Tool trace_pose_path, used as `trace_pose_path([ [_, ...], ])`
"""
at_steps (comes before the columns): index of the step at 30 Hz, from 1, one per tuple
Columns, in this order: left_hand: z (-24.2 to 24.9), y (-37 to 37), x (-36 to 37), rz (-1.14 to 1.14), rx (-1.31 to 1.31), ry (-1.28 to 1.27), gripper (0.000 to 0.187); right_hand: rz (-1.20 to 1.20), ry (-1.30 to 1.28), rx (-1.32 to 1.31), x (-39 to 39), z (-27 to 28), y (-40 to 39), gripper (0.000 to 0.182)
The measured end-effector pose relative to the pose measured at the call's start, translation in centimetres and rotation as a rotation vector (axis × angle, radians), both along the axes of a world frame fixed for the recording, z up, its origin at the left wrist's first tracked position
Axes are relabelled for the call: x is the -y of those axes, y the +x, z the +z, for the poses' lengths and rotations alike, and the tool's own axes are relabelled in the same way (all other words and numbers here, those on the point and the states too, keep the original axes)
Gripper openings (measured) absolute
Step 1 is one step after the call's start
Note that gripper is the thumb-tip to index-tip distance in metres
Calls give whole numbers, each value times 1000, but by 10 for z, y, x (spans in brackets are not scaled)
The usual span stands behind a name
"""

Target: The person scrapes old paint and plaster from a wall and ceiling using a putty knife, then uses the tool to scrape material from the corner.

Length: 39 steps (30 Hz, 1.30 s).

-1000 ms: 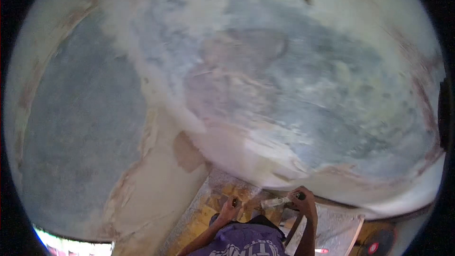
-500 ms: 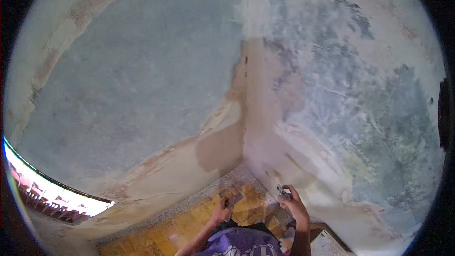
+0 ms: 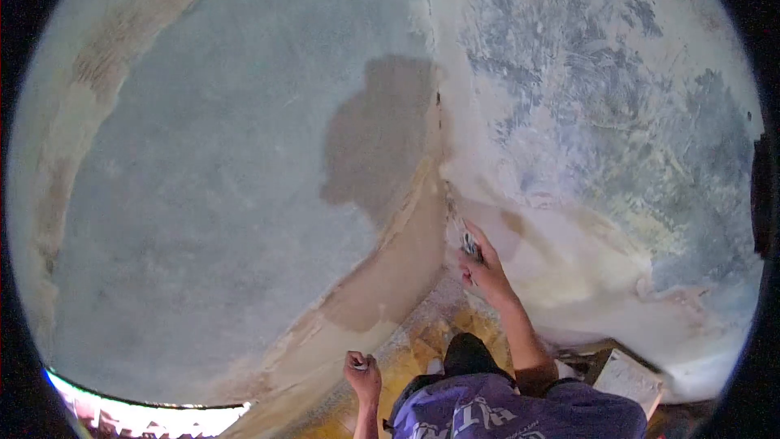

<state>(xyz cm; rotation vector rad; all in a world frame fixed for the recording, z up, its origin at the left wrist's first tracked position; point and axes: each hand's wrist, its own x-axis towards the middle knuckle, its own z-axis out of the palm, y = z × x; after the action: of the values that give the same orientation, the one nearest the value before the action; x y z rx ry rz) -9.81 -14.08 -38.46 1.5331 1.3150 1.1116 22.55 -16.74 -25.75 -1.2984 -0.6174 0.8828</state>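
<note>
My right hand [image 3: 490, 275] reaches up to the corner between two walls. Its fingers are closed round a putty knife [image 3: 470, 245], smeared whitish, whose blade end points at the corner seam [image 3: 446, 195]. Small dark gaps and rough plaster show along that seam. Lower and to the left, my left hand [image 3: 363, 377] is a fist in front of the left wall. A small pale bit shows between its fingers; I cannot tell what it is.
The left wall [image 3: 219, 154] is grey-blue with patched plaster along its lower edge; a shadow falls on it. Mottled white and grey covers the right wall [image 3: 585, 114]. Below lies yellow tiled floor [image 3: 406, 354]. A pale box-like thing [image 3: 630, 378] stands at lower right; a bright opening [image 3: 154, 416] is lower left.
My right hand has risen from low over the floor to the corner seam with the putty knife. My left hand has moved left, away from the right one. The view has shifted and a shadow appeared.
</note>
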Motion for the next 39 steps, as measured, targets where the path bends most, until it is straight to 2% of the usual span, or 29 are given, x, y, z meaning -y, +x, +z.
trace_pose_path([
  [2,26,-1,-16,44,-39,50,30,-23,7,92,-22,8,10,60],
  [4,55,4,-30,101,-115,82,31,-54,23,84,-47,8,18,58],
  [5,48,-3,-42,166,-166,6,32,-69,30,81,-59,4,21,57],
  [8,82,18,-71,225,-241,528,33,-125,220,73,-89,-18,23,55],
  [9,105,21,-77,201,-300,587,33,-115,197,29,-95,-16,23,54],
  [12,123,22,-100,224,-224,692,34,-67,110,-101,-105,1,20,55],
  [13,135,24,-105,263,-382,751,26,-42,71,-133,-110,10,23,57],
  [14,142,24,-112,283,-391,796,23,-16,30,-166,-117,14,27,59],
  [16,159,35,-126,324,-397,878,17,23,-48,-102,-133,10,41,60],
  [17,169,48,-131,412,-392,959,8,44,-87,-67,-139,8,48,60],
  [18,175,56,-137,446,-393,991,8,55,-101,-42,-138,15,49,60],
  [20,180,62,-146,444,-396,1006,8,79,-129,5,-130,36,44,60],
  [26,178,79,-161,394,-422,996,10,-35,-146,-42,-157,19,68,58],
  [28,178,82,-164,379,-430,995,11,-225,65,655,-160,-3,54,59],
  [30,178,84,-167,353,-432,994,12,-192,5,751,-159,-8,49,60],
  [32,177,86,-169,341,-428,1001,13,57,-305,239,-150,6,52,60],
  [34,178,86,-171,325,-435,987,14,64,-330,208,-151,18,58,60],
  [39,178,88,-174,287,-418,978,16,-51,-17,569,-147,-3,37,63],
])
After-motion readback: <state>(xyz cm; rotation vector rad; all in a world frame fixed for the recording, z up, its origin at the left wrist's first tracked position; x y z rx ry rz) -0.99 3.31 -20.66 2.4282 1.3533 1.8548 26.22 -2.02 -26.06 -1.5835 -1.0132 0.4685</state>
